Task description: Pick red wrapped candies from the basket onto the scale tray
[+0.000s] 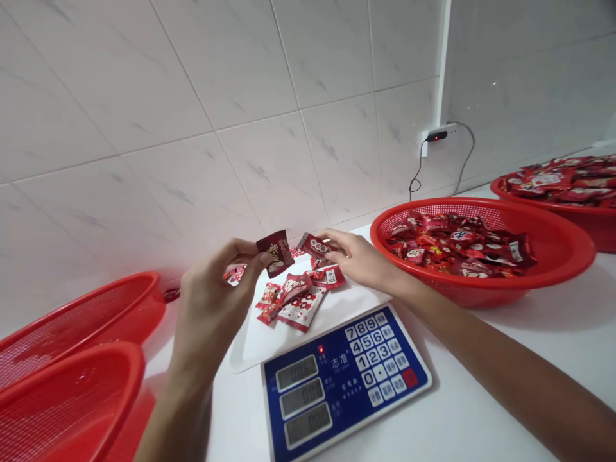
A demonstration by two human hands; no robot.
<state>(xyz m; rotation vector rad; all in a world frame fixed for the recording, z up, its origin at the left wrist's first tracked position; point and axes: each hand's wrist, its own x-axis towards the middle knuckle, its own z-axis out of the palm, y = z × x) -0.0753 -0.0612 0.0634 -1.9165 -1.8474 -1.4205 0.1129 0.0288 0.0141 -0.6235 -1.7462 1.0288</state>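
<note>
My left hand [212, 298] is raised over the scale's white tray [255, 343] and pinches a dark red candy packet [275, 253] between thumb and fingers. My right hand [363, 260] reaches in from the right and grips another red candy packet [314, 245] at the far side of the tray. Several red and white candy packets [301, 296] lie in a small heap on the tray, just below both hands. The blue digital scale panel [344, 378] with keypad and three displays faces me.
A red basket [553, 253] full of candy packets stands right of the scale, and a second filled one [577, 215] sits behind it. Two stacked red baskets [72, 378] are at the left. A white plug and cable [436, 138] hang on the tiled wall.
</note>
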